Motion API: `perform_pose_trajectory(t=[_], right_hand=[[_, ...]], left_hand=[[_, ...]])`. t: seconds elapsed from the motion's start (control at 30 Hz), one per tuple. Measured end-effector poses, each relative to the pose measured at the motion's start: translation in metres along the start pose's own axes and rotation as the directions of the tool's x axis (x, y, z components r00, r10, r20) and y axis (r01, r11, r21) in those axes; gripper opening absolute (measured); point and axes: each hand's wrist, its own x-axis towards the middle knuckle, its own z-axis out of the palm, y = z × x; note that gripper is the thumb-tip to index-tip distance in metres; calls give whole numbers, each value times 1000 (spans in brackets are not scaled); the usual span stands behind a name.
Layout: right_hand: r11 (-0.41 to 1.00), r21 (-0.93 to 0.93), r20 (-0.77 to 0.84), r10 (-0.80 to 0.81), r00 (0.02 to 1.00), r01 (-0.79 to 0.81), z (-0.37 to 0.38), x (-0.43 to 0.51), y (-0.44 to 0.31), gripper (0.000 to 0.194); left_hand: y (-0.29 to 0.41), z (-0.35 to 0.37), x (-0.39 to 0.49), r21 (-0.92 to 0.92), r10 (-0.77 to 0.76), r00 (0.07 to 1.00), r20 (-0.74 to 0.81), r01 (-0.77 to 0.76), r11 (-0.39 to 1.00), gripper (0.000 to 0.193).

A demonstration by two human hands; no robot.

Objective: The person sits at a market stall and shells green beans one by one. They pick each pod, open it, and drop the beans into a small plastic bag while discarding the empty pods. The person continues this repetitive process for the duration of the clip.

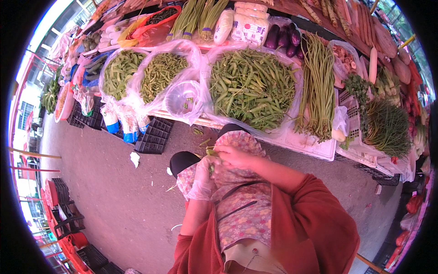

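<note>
My left hand point(206, 171), in a clear plastic glove, is curled over my lap with some green peas point(211, 168) in its palm. My bare right hand point(236, 157) meets it from the other side, and the fingers of both pinch a green pea pod point(210, 151). Part of the pod is hidden by the fingers. Ahead lies a large heap of pea pods point(253, 89) on a plastic sheet. To its left a clear plastic bowl point(178, 107) contains a few shelled peas point(187, 101).
Left of the bowl are heaps of smaller pods point(162, 73) and flat pods point(123, 70). Long beans point(318, 85) lie on the right, beside a white crate point(356, 133) with green herbs. A black crate point(155, 133) stands below the stall edge. Dropped pods point(205, 142) lie on the ground.
</note>
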Motion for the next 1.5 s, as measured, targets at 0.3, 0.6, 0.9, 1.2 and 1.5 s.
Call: perform_pose_trajectory(t=[0.3,0.6,0.9,1.2,1.5], right_hand=[[871,484,-90,-43,995,82,-16,10,2,22],[692,-440,-27,-647,762,572,38,3,-6,20],[627,-587,-332,-764,554,513,-51,-4,-70,21],[491,-836,-544,-797,262,-243,-257,8,-148,27],[509,-860,-509,-852,120,-34,-260,1,-139,25]], left_hand=[[-10,-33,18,-456,93,995,33,-67,887,15],[-39,-31,59,-398,-108,994,4,101,912,37],[-32,-28,62,-386,-102,978,184,167,907,21],[-24,-19,70,-444,-221,952,213,296,846,19],[68,-41,188,-25,384,922,-55,-386,922,32]])
